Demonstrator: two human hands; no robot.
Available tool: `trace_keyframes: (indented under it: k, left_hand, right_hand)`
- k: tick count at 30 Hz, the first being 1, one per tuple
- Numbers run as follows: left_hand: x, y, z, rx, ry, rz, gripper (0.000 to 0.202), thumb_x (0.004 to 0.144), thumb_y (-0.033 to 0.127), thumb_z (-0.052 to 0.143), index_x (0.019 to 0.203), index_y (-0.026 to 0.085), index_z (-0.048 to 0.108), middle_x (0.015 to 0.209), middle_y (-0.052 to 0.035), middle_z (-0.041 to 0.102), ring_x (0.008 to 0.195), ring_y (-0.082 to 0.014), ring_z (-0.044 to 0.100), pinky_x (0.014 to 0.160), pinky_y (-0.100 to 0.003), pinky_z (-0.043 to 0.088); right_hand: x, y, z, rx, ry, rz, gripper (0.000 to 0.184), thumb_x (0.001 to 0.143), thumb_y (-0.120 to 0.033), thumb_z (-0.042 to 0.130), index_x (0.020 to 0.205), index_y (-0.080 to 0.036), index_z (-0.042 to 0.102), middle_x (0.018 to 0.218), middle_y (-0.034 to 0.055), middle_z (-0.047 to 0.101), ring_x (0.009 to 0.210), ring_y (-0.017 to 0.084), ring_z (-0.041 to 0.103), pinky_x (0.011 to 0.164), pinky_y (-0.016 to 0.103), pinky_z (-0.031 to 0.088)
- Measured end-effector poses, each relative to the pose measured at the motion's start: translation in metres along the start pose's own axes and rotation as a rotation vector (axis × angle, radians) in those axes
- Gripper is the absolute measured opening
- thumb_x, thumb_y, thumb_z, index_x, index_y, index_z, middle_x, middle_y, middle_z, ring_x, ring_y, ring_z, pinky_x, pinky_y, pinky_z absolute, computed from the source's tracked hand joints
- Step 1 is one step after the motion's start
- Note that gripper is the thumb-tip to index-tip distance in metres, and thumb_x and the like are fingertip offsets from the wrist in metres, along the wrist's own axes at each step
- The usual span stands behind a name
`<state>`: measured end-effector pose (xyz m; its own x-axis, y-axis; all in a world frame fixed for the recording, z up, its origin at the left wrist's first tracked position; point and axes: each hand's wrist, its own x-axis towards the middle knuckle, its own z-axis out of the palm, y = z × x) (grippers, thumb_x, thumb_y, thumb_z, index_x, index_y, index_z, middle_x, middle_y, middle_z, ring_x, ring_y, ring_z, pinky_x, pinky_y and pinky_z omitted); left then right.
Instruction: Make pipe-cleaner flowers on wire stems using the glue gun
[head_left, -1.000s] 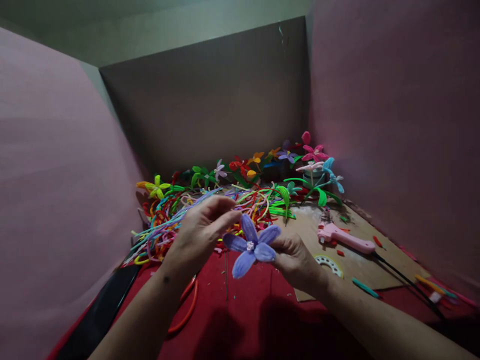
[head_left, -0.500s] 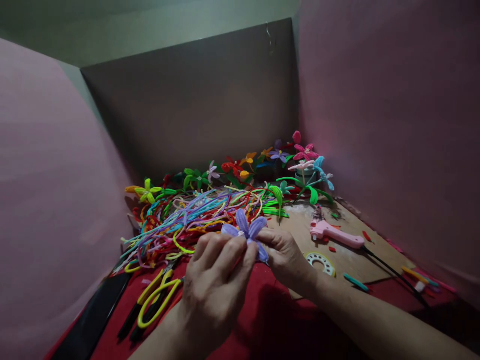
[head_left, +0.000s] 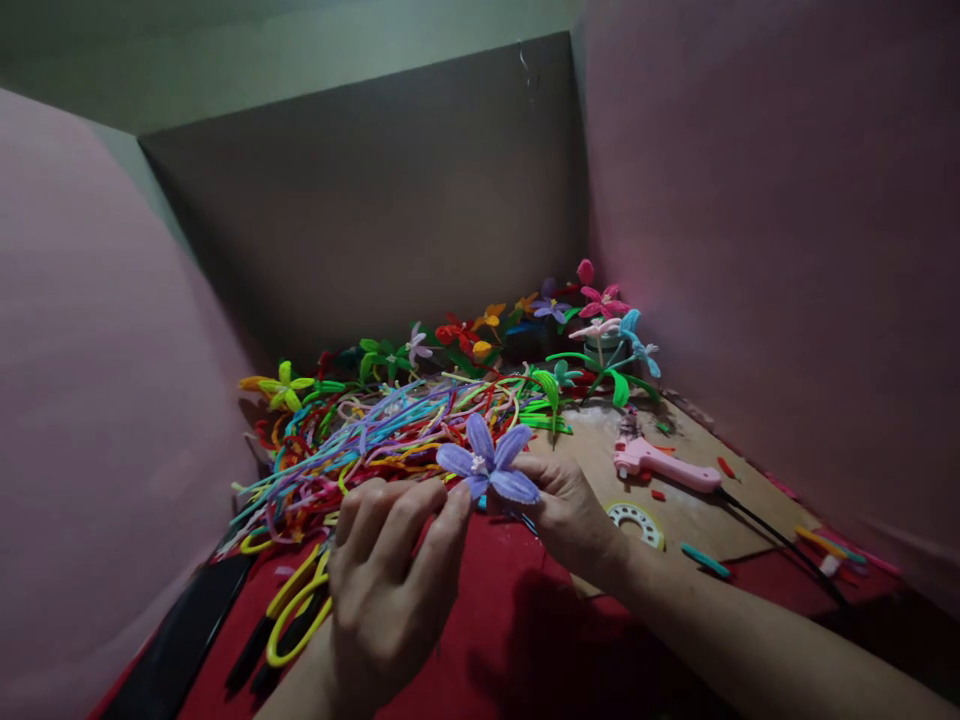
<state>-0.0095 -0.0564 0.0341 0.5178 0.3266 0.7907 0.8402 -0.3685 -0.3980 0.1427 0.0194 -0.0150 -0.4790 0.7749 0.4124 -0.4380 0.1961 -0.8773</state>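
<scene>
A purple pipe-cleaner flower (head_left: 486,462) with a small pale centre faces me in the middle of the head view. From behind its right side, my right hand (head_left: 568,515) grips it, with the fingertips partly hidden by the petals. My left hand (head_left: 394,590) is closed at the flower's lower left, thumb and forefinger pinching the bottom petal; the exact contact is hard to see. Just left of that hand, yellow-handled scissors (head_left: 289,635) and a black-handled tool beside them lie on the red cloth (head_left: 487,620).
Behind the hands spreads a heap of colourful pipe cleaners (head_left: 397,430), with finished pipe-cleaner flowers (head_left: 457,330) along the back. To the right, a pink glue gun (head_left: 667,465) and a round white-and-yellow spool (head_left: 637,525) rest on cardboard (head_left: 757,520). Pink panels (head_left: 772,250) flank both sides.
My left hand has drawn down and left from the flower's front, so more petals show. The flower now faces me more fully, still in my right hand. The view has shifted slightly.
</scene>
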Motion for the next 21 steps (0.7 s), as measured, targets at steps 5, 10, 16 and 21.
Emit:
trace_keyframes:
  k: [5, 10, 16, 21]
  left_hand:
    - [0.002, 0.009, 0.004, -0.084, 0.054, -0.077, 0.023, 0.068, 0.011, 0.069, 0.088, 0.018, 0.062, 0.076, -0.0049, 0.063, 0.072, -0.018, 0.057, 0.069, -0.034, 0.044]
    - [0.008, 0.006, -0.004, -0.499, -0.124, -0.328, 0.016, 0.075, 0.007, 0.06, 0.085, 0.019, 0.064, 0.077, -0.0031, 0.061, 0.072, -0.0141, 0.058, 0.062, -0.026, 0.047]
    - [0.02, -0.016, -0.012, -0.629, -0.195, -0.392, 0.034, 0.074, 0.021, 0.066, 0.107, 0.027, 0.059, 0.109, -0.0054, 0.058, 0.103, -0.0215, 0.053, 0.086, -0.036, 0.046]
    - [0.034, -0.03, -0.009, -0.561, -0.483, -0.077, 0.055, 0.076, 0.034, 0.062, 0.128, 0.029, 0.044, 0.13, -0.0076, 0.049, 0.126, -0.0254, 0.034, 0.102, -0.047, 0.033]
  right_hand:
    - [0.001, -0.004, 0.003, 0.093, 0.029, 0.033, 0.035, 0.07, -0.045, 0.065, 0.057, -0.014, 0.055, 0.055, -0.0023, 0.045, 0.052, 0.008, 0.035, 0.051, 0.023, 0.03]
    - [0.003, 0.0, 0.001, 0.103, 0.022, 0.033, 0.032, 0.07, -0.041, 0.066, 0.056, -0.014, 0.056, 0.055, -0.0016, 0.048, 0.054, 0.009, 0.038, 0.053, 0.023, 0.031]
    - [0.002, 0.004, -0.004, 0.055, -0.089, 0.057, 0.025, 0.076, -0.032, 0.061, 0.059, -0.013, 0.061, 0.055, -0.0007, 0.052, 0.052, 0.009, 0.041, 0.055, 0.025, 0.035]
    - [0.002, 0.006, -0.005, 0.064, -0.141, 0.061, 0.023, 0.077, -0.028, 0.059, 0.06, -0.013, 0.061, 0.055, -0.0004, 0.054, 0.051, 0.008, 0.043, 0.054, 0.024, 0.035]
